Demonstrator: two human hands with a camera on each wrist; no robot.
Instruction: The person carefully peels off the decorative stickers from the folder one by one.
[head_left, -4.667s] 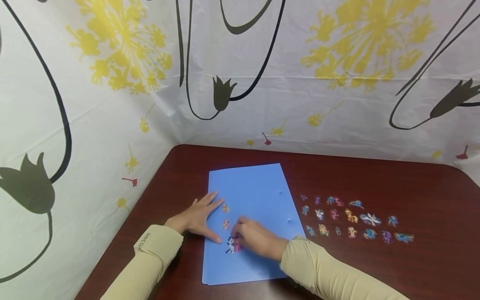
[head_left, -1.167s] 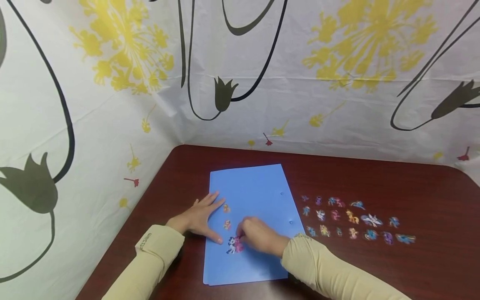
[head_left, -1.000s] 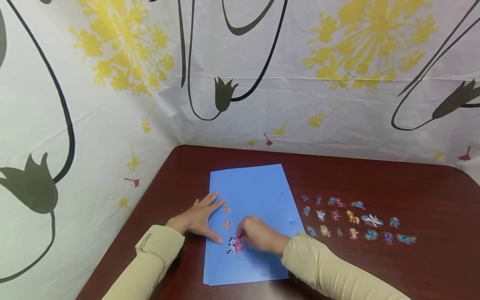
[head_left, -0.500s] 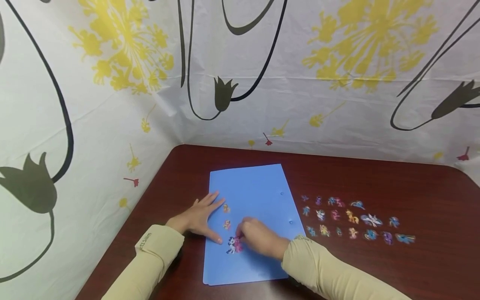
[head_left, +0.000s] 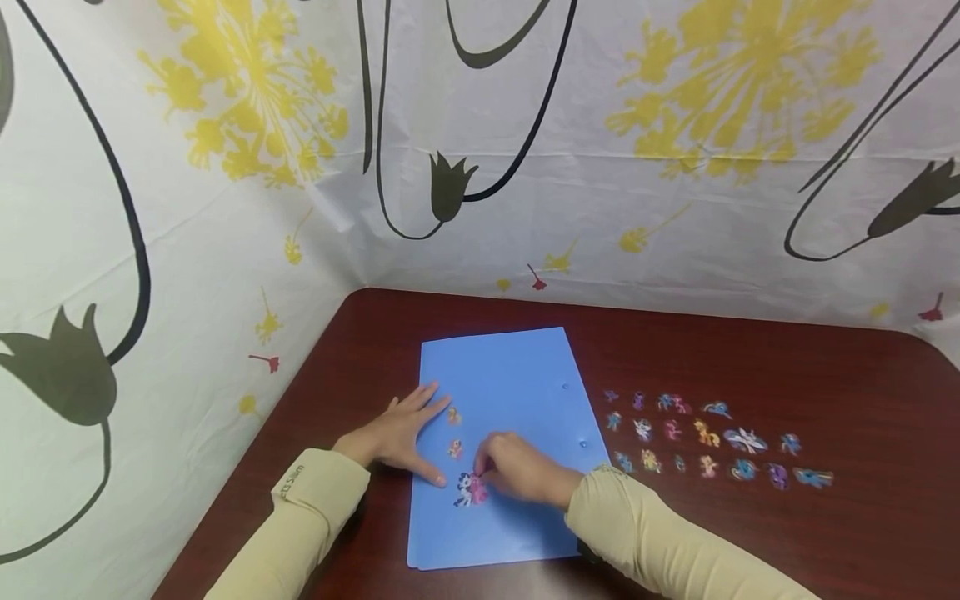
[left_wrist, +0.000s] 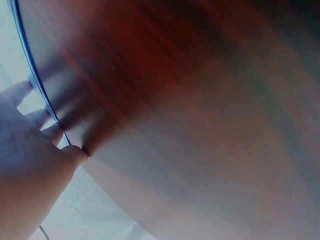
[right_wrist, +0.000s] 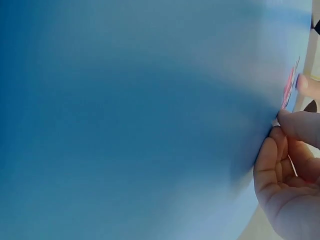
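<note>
A blue folder (head_left: 517,367) lies on the dark red-brown table. My left hand (head_left: 401,433) rests with fingers spread on its left edge; the left wrist view shows the fingertips (left_wrist: 40,117) along that edge. Near the folder's lower middle, a white-and-purple pony sticker (head_left: 462,492) and a pink pony sticker (head_left: 477,490) sit side by side. My right hand (head_left: 521,471) has curled fingers, and its thumb and index finger pinch the pink sticker's upper right edge. In the right wrist view, that pink sticker (right_wrist: 288,87) shows edge-on beyond the fingertips. Two small orange-and-pink stickers (head_left: 454,448) stand above it in a column.
Right of the folder, several pony stickers (head_left: 707,433) lie in three rows on the table (head_left: 750,533). A white cloth (head_left: 480,108) with flower prints hangs behind and to the left of the table.
Compared with the oldest frame, my right hand has shifted very slightly right, still at the pink pony sticker. The left hand and the sticker rows stay as they were.
</note>
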